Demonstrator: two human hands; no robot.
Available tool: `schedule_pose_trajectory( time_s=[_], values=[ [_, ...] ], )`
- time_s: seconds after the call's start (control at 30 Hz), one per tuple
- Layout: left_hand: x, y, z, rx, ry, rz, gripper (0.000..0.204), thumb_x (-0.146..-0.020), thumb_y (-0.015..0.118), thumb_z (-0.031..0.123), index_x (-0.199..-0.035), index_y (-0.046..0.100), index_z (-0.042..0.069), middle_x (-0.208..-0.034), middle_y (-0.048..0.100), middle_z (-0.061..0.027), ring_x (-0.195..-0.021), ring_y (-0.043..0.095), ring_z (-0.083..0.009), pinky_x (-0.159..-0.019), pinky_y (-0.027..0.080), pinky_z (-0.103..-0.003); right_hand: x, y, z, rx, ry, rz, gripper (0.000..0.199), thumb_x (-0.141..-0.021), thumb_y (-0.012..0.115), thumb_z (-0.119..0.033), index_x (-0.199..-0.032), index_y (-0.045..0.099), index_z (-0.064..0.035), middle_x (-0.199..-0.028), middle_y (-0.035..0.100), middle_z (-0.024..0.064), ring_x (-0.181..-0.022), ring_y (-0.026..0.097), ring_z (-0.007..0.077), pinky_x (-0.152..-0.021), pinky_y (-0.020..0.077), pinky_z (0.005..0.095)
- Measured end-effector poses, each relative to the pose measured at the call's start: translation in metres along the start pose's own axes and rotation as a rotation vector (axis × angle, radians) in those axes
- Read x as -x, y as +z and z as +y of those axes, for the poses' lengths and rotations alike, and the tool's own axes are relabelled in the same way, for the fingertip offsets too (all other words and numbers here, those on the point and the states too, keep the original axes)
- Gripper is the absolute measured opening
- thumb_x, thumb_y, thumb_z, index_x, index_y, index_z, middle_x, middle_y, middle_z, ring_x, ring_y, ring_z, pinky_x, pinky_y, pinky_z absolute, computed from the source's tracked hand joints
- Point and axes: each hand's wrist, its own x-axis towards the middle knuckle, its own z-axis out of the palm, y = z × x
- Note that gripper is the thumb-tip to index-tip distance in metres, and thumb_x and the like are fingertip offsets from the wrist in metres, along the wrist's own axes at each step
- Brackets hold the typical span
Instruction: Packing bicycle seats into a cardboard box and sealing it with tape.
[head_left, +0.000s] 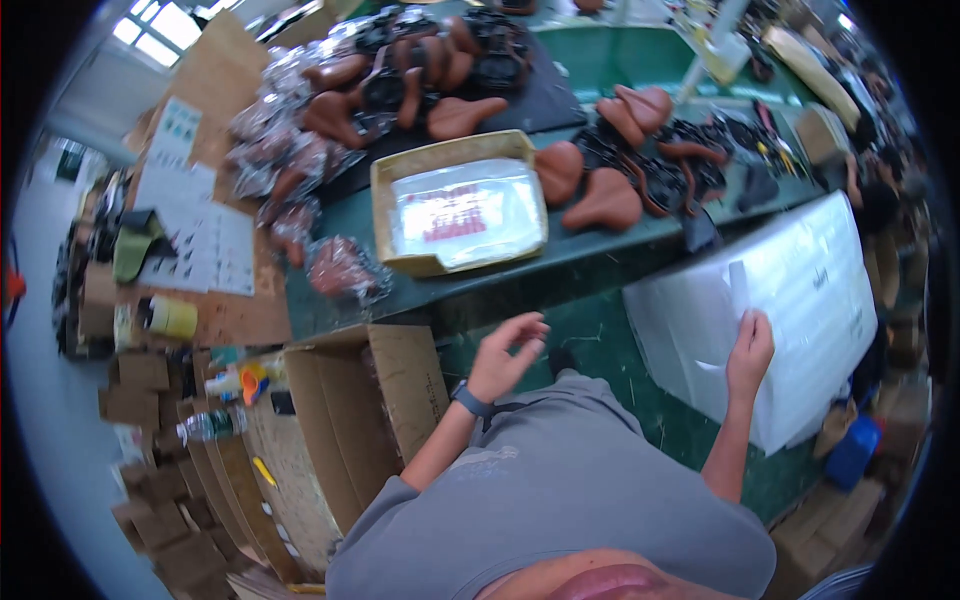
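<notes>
A: What fills the frame?

B: A green table (600, 255) across the top, heaped with brown bike saddles (606, 200), a shallow tray (385, 215) at its centre. Right of centre, a big white plastic bag (800, 300); lower left, an open cardboard box (380, 410).

A: And the hands?

B: The right hand (750, 352) is closed on the bag's near edge, lower right. The left hand (505, 355) hovers mid-frame, fingers spread, holding nothing, well apart from the bag.

A: Risks?

B: I'd judge the slick bag could slip or sag from a one-handed grip.
</notes>
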Motion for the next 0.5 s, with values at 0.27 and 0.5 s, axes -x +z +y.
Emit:
schedule_pose_trajectory(
  time_s=[0.27, 0.5],
  values=[
    [0.117, -0.091, 0.099, 0.371, 0.145, -0.008, 0.152, -0.081, 0.099, 0.055, -0.181, -0.007, 0.01, -0.178, 0.032, -0.0206, -0.166, 0.03, -0.0312, -0.134, 0.028, -0.043, 0.147, 0.152, -0.299, -0.89, -0.303, -0.981, 0.018, -0.113, 0.06, -0.011, -0.102, 0.065, 0.0025, -0.133, 0.064, 0.0147, -0.118, 0.06, 0.0205, -0.105, 0.047, 0.0335],
    [0.353, -0.234, -0.024, 0.373, -0.103, 1.477, 0.049, -0.102, 0.074, -0.001, -0.149, 0.06, -0.006, -0.145, 0.07, -0.0163, -0.124, 0.071, -0.0259, -0.101, 0.062, -0.044, 0.326, 0.353, -0.473, -0.875, -1.466, -1.498, 0.062, -0.112, 0.061, -0.051, -0.161, 0.056, -0.0134, -0.167, 0.052, 0.0178, -0.159, 0.044, 0.0393, -0.136, 0.0193, 0.0645]
  ],
)
